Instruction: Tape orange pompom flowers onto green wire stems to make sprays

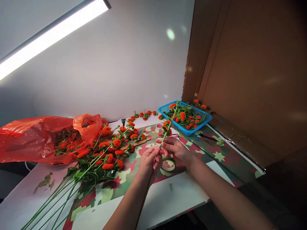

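A green stem with fuzzy orange flowers (167, 127) stands tilted between my two hands, its top in front of the blue basket. My left hand (151, 157) pinches the stem's lower part, fingertips pressed together. My right hand (176, 149) closes on the same stem just above and to the right. A thin dark lower length of the stem runs down along my left forearm. On the table below my hands lies a roll of green tape (168, 164). Whether a strip of tape lies between my fingers is too small to tell.
Several finished orange flower sprays (107, 159) lie at left, long stems toward the front. Behind them sits a red plastic bag (35, 137) with more flowers. A blue basket (205, 120) of small flowers stands at back right, near a dark tool (208, 137) and a cardboard wall (249, 64).
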### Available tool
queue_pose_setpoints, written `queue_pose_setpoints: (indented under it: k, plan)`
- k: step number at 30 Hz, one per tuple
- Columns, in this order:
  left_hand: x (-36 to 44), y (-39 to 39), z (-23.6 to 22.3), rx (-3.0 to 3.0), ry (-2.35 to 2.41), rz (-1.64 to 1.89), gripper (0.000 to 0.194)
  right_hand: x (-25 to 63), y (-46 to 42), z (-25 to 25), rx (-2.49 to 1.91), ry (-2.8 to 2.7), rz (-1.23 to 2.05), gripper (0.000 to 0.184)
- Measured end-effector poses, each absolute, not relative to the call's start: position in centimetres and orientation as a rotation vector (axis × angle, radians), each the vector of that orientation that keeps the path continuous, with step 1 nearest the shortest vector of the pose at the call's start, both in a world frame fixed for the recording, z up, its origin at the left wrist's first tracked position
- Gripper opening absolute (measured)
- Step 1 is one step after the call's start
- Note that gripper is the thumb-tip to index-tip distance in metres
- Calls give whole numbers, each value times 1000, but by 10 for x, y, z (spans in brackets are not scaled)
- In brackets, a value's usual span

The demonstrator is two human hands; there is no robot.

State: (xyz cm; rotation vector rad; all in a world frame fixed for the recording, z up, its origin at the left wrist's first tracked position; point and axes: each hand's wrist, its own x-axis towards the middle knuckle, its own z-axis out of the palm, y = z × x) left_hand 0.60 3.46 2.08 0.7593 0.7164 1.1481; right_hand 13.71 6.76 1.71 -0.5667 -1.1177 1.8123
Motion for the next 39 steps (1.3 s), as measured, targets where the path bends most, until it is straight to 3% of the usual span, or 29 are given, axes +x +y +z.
queue_pose_setpoints:
  k: [6, 12, 15, 20, 26, 31, 35, 39]
  plan:
    - [5, 35, 18, 616, 571, 877, 30, 141, 71, 10, -477, -1156, 1979, 29]
    - [3, 34, 23, 1307, 1142, 1315, 17, 138, 76, 10, -754, -1169, 1647, 27]
    - [2, 33, 23, 1453, 1221, 1362, 16, 136, 74, 12, -783, -1185, 1619, 29]
    - [3, 36, 20, 1187, 1095, 1383, 24, 130, 73, 9, -673, -1022, 1704, 26]
    - [4, 39, 21, 818, 866, 1312, 28, 128, 70, 8, -588, -977, 1882, 38]
    - [2, 41, 21, 607, 649, 1074, 28, 134, 69, 8, -557, -1079, 1915, 24]
    - [4, 39, 20, 688, 758, 1050, 28, 135, 71, 7, -662, -1153, 1784, 28]
    - [6, 35, 21, 1131, 1078, 1280, 23, 133, 72, 9, -795, -1248, 1539, 31]
